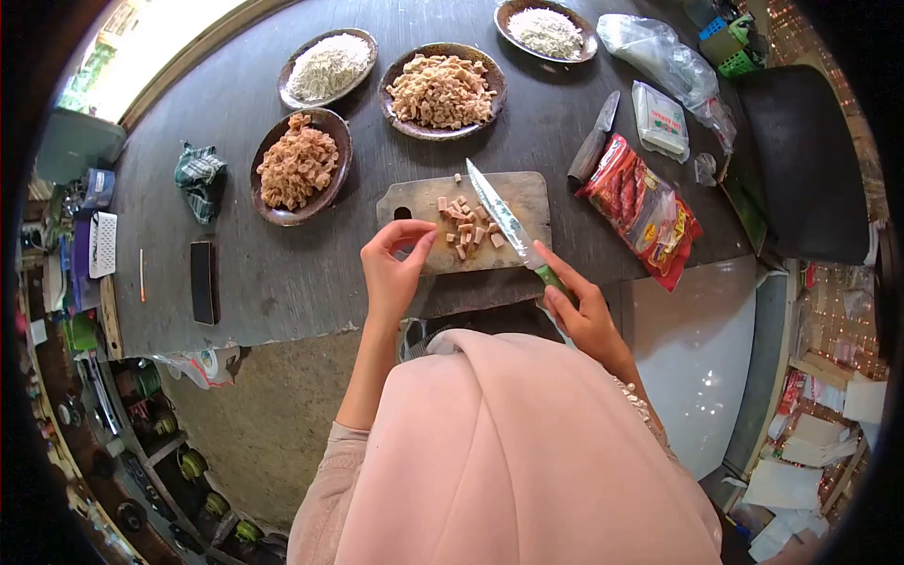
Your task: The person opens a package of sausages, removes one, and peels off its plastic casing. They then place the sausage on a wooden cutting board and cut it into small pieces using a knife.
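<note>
In my right hand point(586, 315) is a kitchen knife point(504, 215) with a green handle. Its blade slants up and left over the wooden cutting board point(529, 193). Small cubes of cut sausage point(461, 218) lie loosely piled on the board, left of the blade. At the board's left side is my left hand point(394, 268), thumb and forefinger tips brought together in a pinch close to the cubes. Anything between those tips is too small to make out. One small piece lies apart near the board's top edge.
Bowls of brown pieces point(441, 89), darker brown pieces point(299, 165) and white shreds point(330, 68) stand behind the board, with another white-filled bowl point(546, 33) farther back. Rightward lie a second knife point(595, 141), a red sausage packet point(645, 207) and a white pack point(661, 118). A phone point(203, 282) lies left.
</note>
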`<state>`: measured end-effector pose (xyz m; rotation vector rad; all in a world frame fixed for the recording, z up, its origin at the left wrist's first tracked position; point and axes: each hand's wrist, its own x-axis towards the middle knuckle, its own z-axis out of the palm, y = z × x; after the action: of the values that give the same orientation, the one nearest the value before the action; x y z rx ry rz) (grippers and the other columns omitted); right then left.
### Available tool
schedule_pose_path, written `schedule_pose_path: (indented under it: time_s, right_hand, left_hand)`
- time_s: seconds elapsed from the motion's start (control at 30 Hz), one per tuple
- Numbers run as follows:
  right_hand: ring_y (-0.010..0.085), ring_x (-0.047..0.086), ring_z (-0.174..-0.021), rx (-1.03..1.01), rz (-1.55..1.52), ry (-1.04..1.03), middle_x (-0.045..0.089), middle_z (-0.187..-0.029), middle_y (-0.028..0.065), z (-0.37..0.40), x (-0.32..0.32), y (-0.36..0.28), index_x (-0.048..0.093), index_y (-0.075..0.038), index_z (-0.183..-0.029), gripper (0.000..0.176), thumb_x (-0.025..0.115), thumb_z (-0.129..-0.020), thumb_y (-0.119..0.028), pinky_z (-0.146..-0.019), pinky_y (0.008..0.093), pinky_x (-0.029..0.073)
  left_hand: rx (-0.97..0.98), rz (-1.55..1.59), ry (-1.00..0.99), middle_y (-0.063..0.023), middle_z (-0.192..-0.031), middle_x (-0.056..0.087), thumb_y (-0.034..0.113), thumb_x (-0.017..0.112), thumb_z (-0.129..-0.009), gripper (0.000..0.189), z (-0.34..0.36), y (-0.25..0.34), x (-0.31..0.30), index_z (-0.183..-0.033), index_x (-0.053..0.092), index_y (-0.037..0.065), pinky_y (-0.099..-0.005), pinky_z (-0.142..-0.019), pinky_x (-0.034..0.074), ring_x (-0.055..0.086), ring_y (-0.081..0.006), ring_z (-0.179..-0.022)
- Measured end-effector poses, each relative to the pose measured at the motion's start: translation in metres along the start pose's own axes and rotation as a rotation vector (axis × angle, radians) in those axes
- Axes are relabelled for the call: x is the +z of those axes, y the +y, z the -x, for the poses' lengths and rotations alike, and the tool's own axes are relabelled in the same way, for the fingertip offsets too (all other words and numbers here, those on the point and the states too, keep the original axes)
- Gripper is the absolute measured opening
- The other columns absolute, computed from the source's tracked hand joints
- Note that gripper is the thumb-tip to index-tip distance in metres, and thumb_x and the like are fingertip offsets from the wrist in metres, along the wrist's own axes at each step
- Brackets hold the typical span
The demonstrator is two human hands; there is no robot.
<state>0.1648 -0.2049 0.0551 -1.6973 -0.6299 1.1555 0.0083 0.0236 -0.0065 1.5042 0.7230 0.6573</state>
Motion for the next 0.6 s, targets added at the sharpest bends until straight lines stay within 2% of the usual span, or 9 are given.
schedule_pose_path:
  time_s: [0.03, 0.07, 0.1, 0.13, 0.2, 0.3, 0.33, 0.53, 0.6]
  right_hand:
    - [0.0072, 0.052, -0.073, 0.004, -0.004, 0.007, 0.064, -0.088, 0.0032, 0.0, 0.002, 0.003, 0.043, -0.013, -0.155, 0.057, 0.049, -0.1, -0.002, -0.068, 0.0238, 0.046]
    - [0.0107, 0.057, -0.084, -0.051, 0.061, 0.039, 0.066, -0.107, 0.0096, 0.001, 0.003, 0.006, 0.044, -0.012, -0.154, 0.056, 0.049, -0.099, -0.002, -0.078, 0.0262, 0.047]
    - [0.0143, 0.062, -0.094, -0.105, 0.128, 0.072, 0.068, -0.125, 0.0159, 0.002, 0.005, 0.008, 0.044, -0.01, -0.152, 0.055, 0.05, -0.098, -0.002, -0.088, 0.0286, 0.049]
    - [0.0143, 0.062, -0.094, -0.099, 0.125, 0.079, 0.068, -0.125, 0.0159, 0.003, 0.008, 0.008, 0.044, -0.01, -0.152, 0.055, 0.05, -0.098, -0.002, -0.088, 0.0286, 0.049]
    - [0.0158, 0.06, -0.112, -0.076, 0.107, 0.078, 0.054, -0.147, 0.0203, 0.005, 0.014, 0.009, 0.045, -0.008, -0.151, 0.054, 0.05, -0.098, -0.003, -0.1, 0.0306, 0.044]
    - [0.0173, 0.062, -0.116, -0.075, 0.129, 0.104, 0.059, -0.142, 0.0206, 0.006, 0.022, 0.011, 0.045, -0.009, -0.151, 0.054, 0.051, -0.098, -0.003, -0.097, 0.0308, 0.046]
    - [0.0173, 0.062, -0.116, -0.07, 0.131, 0.106, 0.059, -0.142, 0.0206, 0.007, 0.025, 0.009, 0.045, -0.009, -0.151, 0.054, 0.051, -0.098, -0.003, -0.097, 0.0308, 0.046]
    - [0.0264, 0.067, -0.113, -0.062, 0.107, 0.15, 0.061, -0.137, 0.0215, 0.011, 0.039, 0.009, 0.046, -0.009, -0.151, 0.055, 0.052, -0.097, -0.002, -0.096, 0.0319, 0.047]
    - [0.0288, 0.069, -0.093, -0.192, 0.193, 0.15, 0.067, -0.125, 0.023, 0.011, 0.046, 0.011, 0.046, -0.014, -0.151, 0.058, 0.054, -0.096, -0.001, -0.087, 0.0328, 0.05]
  left_hand:
    - [0.084, -0.198, 0.029, -0.0088, -0.09, 0.075, 0.008, 0.075, -0.089, 0.012, 0.0, -0.002, -0.002, -0.097, 0.074, 0.0, -0.0248, -0.075, 0.052, 0.068, -0.0131, -0.081]
    - [0.046, -0.204, 0.041, -0.0081, -0.084, 0.071, 0.009, 0.079, -0.083, 0.011, 0.003, -0.004, -0.002, -0.089, 0.073, 0.003, -0.0295, -0.071, 0.05, 0.064, -0.0157, -0.076]
    - [0.044, -0.203, 0.031, -0.0081, -0.084, 0.071, 0.009, 0.079, -0.083, 0.011, 0.005, -0.003, 0.0, -0.089, 0.073, 0.003, -0.0295, -0.071, 0.05, 0.064, -0.0157, -0.076]
    - [0.159, -0.375, 0.023, -0.0076, -0.08, 0.068, 0.011, 0.081, -0.08, 0.014, 0.007, -0.001, 0.002, -0.084, 0.07, 0.003, -0.0323, -0.068, 0.048, 0.061, -0.0189, -0.074]
    - [0.308, -0.589, -0.003, -0.0053, -0.074, 0.059, 0.018, 0.087, -0.071, 0.025, 0.01, -0.004, 0.01, -0.074, 0.064, 0.007, -0.0395, -0.07, 0.043, 0.055, -0.0263, -0.076]
    - [0.365, -0.766, -0.038, -0.0032, -0.077, 0.06, 0.02, 0.087, -0.069, 0.026, 0.015, -0.009, 0.021, -0.074, 0.064, 0.009, -0.041, -0.077, 0.043, 0.055, -0.0252, -0.083]
    - [0.328, -0.721, -0.034, -0.0022, -0.082, 0.061, 0.019, 0.086, -0.069, 0.021, 0.015, -0.011, 0.022, -0.076, 0.067, 0.012, -0.0408, -0.082, 0.042, 0.055, -0.0244, -0.091]
    - [0.393, -0.68, -0.002, -0.0051, -0.089, 0.065, 0.008, 0.083, -0.072, 0.015, 0.016, -0.001, -0.002, -0.084, 0.074, 0.01, -0.0393, -0.083, 0.045, 0.056, -0.0262, -0.092]
    - [0.381, -0.697, 0.025, -0.0052, -0.09, 0.065, 0.008, 0.083, -0.073, 0.015, 0.015, -0.001, -0.012, -0.084, 0.074, 0.01, -0.0393, -0.083, 0.045, 0.056, -0.0263, -0.093]
